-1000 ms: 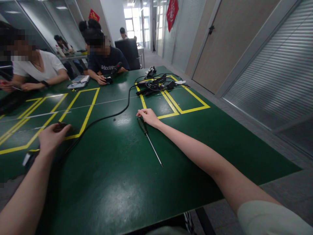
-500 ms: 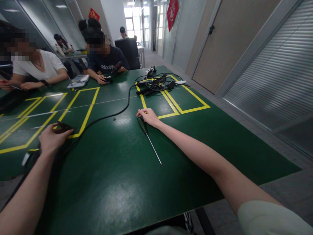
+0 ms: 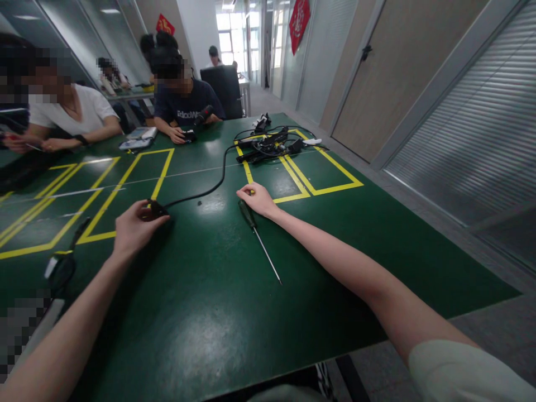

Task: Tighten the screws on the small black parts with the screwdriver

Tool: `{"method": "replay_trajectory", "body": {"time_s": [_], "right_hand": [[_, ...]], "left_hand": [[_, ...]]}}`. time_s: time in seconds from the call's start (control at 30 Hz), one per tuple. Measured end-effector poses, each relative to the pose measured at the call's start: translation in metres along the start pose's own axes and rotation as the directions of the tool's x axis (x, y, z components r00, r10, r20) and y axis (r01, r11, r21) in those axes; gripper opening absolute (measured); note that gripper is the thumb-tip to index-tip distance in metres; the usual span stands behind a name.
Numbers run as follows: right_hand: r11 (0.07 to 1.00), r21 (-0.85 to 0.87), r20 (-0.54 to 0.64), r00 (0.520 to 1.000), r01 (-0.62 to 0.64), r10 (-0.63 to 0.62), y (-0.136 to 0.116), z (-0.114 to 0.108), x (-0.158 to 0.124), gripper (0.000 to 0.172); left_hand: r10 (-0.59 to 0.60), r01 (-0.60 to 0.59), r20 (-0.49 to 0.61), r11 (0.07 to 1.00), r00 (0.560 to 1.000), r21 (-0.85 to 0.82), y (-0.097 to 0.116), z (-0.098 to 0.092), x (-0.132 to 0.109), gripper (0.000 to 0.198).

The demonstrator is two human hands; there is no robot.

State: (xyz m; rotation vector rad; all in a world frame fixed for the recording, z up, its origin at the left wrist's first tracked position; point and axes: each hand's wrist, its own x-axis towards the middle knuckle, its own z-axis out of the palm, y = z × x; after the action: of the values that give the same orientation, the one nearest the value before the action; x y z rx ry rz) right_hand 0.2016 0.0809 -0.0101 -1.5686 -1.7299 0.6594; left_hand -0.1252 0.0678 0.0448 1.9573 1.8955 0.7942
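My left hand (image 3: 134,228) is closed around a small black object (image 3: 154,209) at the end of a black cable (image 3: 209,187) on the green table (image 3: 218,312). My right hand (image 3: 257,199) rests on the table with fingers curled over the black handle of a long screwdriver (image 3: 255,230), whose thin metal shaft points toward me. The cable runs from my left hand across the table to a heap of black devices and cords (image 3: 270,145) inside a yellow-taped rectangle.
Two people sit at the far left side: one in a white shirt (image 3: 73,114), one in a dark shirt (image 3: 184,109) holding a small device. A white gadget (image 3: 138,139) lies near them. A black item with a white tag (image 3: 58,265) lies by my left forearm. The table edge drops at right.
My left hand has moved to the right along the table, dragging the black object and its cable end closer to the centre. My right hand stays on the screwdriver handle.
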Motion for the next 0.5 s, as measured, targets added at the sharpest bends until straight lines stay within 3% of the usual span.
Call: {"method": "replay_trajectory", "body": {"time_s": [0.07, 0.27, 0.5], "right_hand": [[0.996, -0.093, 0.018, 1.0, 0.015, -0.013, -0.005, -0.001, -0.004, 0.037], [0.947, -0.321, 0.152, 0.988, 0.009, 0.042, -0.014, -0.006, -0.01, 0.036], [0.931, -0.363, 0.18, 0.983, 0.04, 0.028, -0.029, -0.024, -0.011, 0.033]], "left_hand": [[0.062, -0.058, 0.028, 0.989, 0.998, -0.136, 0.013, 0.014, -0.008, 0.07], [0.233, -0.19, 0.096, 0.923, 0.968, -0.333, 0.047, 0.048, -0.033, 0.056], [0.398, -0.259, 0.185, 0.822, 0.899, -0.507, 0.057, 0.067, -0.054, 0.047]]}}
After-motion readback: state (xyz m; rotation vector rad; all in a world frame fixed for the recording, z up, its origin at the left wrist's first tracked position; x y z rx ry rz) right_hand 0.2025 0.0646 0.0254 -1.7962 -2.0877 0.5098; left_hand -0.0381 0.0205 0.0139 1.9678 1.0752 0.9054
